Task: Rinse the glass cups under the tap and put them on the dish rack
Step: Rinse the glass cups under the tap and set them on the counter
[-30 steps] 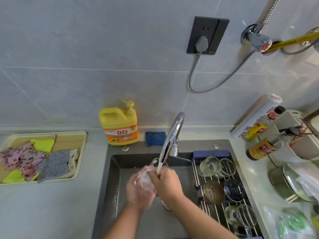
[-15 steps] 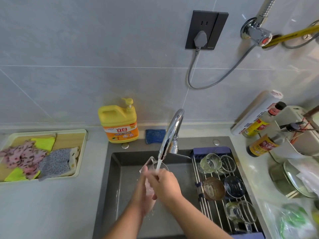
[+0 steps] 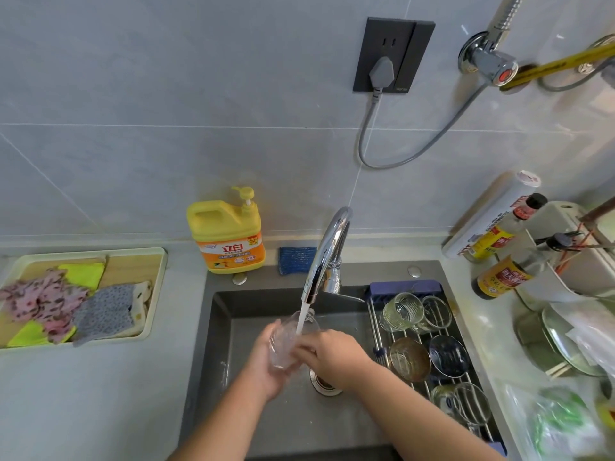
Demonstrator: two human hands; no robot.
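Observation:
A clear glass cup [image 3: 285,341] is held over the grey sink [image 3: 219,344], tilted, with its mouth up under the water stream from the chrome tap [image 3: 327,254]. My left hand [image 3: 266,367] wraps the cup from the left and below. My right hand [image 3: 329,356] grips its right side, fingers at the rim. On the dish rack [image 3: 377,331] over the sink's right half lie several cups: a clear ribbed cup [image 3: 401,311], an amber one [image 3: 409,359], a dark blue one [image 3: 449,356] and a clear one [image 3: 466,405] near the front.
A yellow detergent bottle [image 3: 229,234] and a blue scouring pad [image 3: 297,260] stand behind the sink. A tray [image 3: 156,284] with several cloths lies on the left counter. Sauce bottles [image 3: 499,277], a white roll, pot lids and plastic bags crowd the right counter.
Both hands have kept the cup under the running water, turning it from nearly upright to tilted left. My right hand shifted a little to the right along the cup.

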